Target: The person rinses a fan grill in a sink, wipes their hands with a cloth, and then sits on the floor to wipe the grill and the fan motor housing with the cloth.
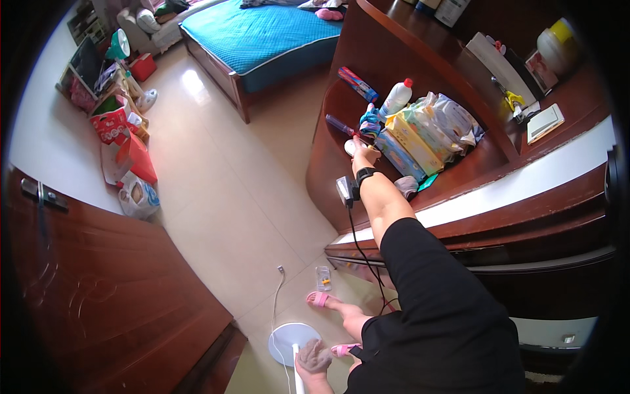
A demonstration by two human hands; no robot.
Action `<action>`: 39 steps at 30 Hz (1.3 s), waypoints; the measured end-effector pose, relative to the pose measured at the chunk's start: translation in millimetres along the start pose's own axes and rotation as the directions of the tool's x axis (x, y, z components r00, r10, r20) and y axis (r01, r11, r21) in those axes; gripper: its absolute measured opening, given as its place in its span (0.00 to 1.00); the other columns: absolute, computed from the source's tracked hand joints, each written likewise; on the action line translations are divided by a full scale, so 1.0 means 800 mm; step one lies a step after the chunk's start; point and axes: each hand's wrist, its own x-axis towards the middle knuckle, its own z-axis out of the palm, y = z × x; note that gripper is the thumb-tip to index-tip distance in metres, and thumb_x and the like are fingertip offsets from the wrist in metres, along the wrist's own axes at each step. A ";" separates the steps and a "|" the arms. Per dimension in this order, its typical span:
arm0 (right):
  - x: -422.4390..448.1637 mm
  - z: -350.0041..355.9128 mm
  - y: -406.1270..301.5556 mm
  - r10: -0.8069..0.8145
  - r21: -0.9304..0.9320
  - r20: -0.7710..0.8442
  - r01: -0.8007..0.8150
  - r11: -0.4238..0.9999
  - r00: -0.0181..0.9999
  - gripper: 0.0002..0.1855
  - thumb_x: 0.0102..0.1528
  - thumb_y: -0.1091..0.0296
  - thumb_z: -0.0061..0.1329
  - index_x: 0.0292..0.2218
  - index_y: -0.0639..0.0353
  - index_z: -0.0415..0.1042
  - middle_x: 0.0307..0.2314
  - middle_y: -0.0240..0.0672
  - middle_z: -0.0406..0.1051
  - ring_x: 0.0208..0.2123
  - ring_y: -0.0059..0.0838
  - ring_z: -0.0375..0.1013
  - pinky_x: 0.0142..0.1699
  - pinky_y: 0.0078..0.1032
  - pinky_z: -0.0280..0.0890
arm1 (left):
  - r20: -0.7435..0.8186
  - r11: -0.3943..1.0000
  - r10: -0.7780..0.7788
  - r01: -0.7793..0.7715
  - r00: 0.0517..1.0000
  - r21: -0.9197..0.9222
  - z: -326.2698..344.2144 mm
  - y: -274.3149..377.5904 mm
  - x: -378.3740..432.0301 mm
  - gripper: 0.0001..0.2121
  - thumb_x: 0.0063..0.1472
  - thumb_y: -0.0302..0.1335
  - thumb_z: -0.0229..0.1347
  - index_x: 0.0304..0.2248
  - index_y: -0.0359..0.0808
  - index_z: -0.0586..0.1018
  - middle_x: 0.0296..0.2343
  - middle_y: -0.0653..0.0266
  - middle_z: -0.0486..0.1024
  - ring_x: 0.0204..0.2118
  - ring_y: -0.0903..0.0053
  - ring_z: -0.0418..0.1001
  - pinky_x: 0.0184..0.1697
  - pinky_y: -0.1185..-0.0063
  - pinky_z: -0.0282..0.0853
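My right hand [366, 152] reaches over the lower shelf of a dark red wooden cabinet [325, 172], with its fingers on a small white round object [350, 147]. Just beyond the fingers lies a clear tube-like item with a red end [342, 124]. Low in the view, my left hand [311, 378] holds a crumpled grey cloth [315, 355] beside a white pole [298, 379]. The fingers overlap the pole; whether they grip it too is unclear. That pole rises from a round white base [280, 340], across which a white cord with a plug [280, 269] runs.
Wipe packs [413, 143], a white bottle with red cap [396, 98] and a boxed tube [358, 84] crowd the shelf. A wooden door [98, 285] stands left, bags [140, 197] along the wall, a bed [266, 39] beyond. A clear plastic case [323, 278] lies near my feet.
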 end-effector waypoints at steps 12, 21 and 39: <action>-0.001 -0.054 0.037 -0.612 -0.427 -0.238 0.484 0.763 0.755 0.10 0.47 0.65 0.36 0.31 0.59 0.54 0.27 0.45 0.60 0.29 0.41 0.64 0.28 0.33 0.64 | -0.033 0.998 0.006 -0.008 0.999 -0.054 0.015 0.001 -0.001 0.23 0.52 0.41 0.31 0.36 0.29 0.67 0.33 0.53 0.67 0.37 0.59 0.63 0.41 0.63 0.56; -0.029 -0.081 0.042 -0.530 -0.628 -0.278 0.266 0.731 0.801 0.08 0.45 0.70 0.35 0.31 0.59 0.61 0.28 0.43 0.60 0.31 0.41 0.62 0.35 0.32 0.59 | -0.074 0.978 0.074 -0.087 0.995 -0.192 0.007 -0.013 -0.017 0.23 0.52 0.39 0.31 0.38 0.27 0.65 0.35 0.51 0.66 0.38 0.58 0.62 0.42 0.62 0.55; -0.298 -0.254 0.317 0.572 -0.051 0.741 0.819 0.571 -0.352 0.18 0.45 0.54 0.44 0.35 0.57 0.64 0.23 0.28 0.67 0.24 0.17 0.66 0.22 0.13 0.58 | 0.293 0.881 -0.089 0.213 0.952 -0.423 -0.111 -0.205 -0.050 0.16 0.55 0.33 0.39 0.41 0.32 0.62 0.37 0.55 0.65 0.39 0.68 0.64 0.41 0.73 0.62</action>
